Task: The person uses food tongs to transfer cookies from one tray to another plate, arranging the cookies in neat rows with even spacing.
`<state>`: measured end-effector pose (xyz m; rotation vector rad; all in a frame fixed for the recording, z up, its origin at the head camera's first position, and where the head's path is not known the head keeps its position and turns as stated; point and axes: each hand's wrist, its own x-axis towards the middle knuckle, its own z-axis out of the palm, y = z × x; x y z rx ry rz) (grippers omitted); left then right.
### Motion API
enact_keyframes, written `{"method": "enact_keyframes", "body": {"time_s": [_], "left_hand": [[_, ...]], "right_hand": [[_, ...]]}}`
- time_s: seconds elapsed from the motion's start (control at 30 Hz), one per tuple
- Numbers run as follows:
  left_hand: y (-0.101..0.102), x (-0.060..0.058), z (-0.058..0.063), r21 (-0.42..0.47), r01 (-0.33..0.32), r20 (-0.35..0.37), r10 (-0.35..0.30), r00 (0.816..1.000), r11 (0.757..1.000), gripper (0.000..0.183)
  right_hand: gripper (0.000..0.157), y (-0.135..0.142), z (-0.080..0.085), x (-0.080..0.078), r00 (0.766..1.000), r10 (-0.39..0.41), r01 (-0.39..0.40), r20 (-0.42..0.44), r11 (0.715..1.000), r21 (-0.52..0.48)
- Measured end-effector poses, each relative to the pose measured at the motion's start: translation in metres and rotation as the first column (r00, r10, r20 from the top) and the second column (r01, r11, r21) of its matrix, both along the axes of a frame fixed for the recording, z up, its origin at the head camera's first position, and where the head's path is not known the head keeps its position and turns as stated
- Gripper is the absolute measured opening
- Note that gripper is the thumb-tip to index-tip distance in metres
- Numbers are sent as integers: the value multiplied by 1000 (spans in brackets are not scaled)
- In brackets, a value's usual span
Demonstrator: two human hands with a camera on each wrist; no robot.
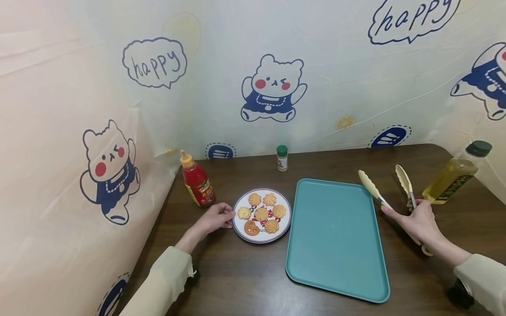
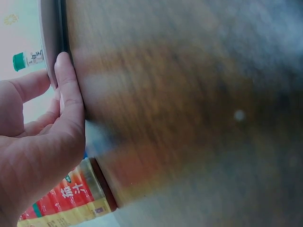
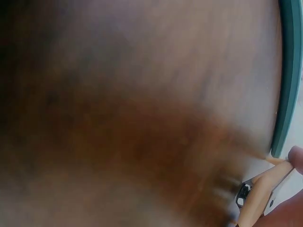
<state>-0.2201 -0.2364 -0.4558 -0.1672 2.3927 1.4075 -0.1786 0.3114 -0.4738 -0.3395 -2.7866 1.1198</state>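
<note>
My left hand (image 1: 215, 218) pinches the left rim of a round white plate (image 1: 261, 239) with a dark edge. In the left wrist view the thumb lies on the plate's upper side and fingers reach beneath it. Several cookies (image 1: 261, 214), one of them pretzel-shaped, lie on the plate. On the right, my right hand (image 1: 421, 221) holds a pair of tongs (image 1: 371, 188) with cream-coloured tips, which stand spread apart and point away from me. Part of the tongs (image 3: 265, 191) shows at the lower right of the right wrist view. A teal rectangular tray (image 1: 336, 237) lies between plate and tongs.
A red ketchup bottle (image 1: 199, 186) with a yellow cap stands just beyond my left hand. Further back is a green-capped seasoning shaker (image 1: 282, 159). A bottle of yellow oil (image 1: 450, 180) stands right of the tongs. Patterned cloth (image 1: 213, 105) rises behind the brown table (image 1: 245, 281).
</note>
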Motion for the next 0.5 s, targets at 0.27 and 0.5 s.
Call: {"method": "enact_keyframes", "body": {"time_s": [0.27, 0.5], "left_hand": [[-3, 0, -1, 4, -7, -2, 7, 1000, 1000, 23], [-2, 8, 6, -40, -8, -11, 7, 1000, 999, 29]], "right_hand": [[92, -1, 0, 2, 1000, 22, -21, -15, 999, 41], [98, -4, 2, 6, 987, 51, -27, -151, 987, 155]]}}
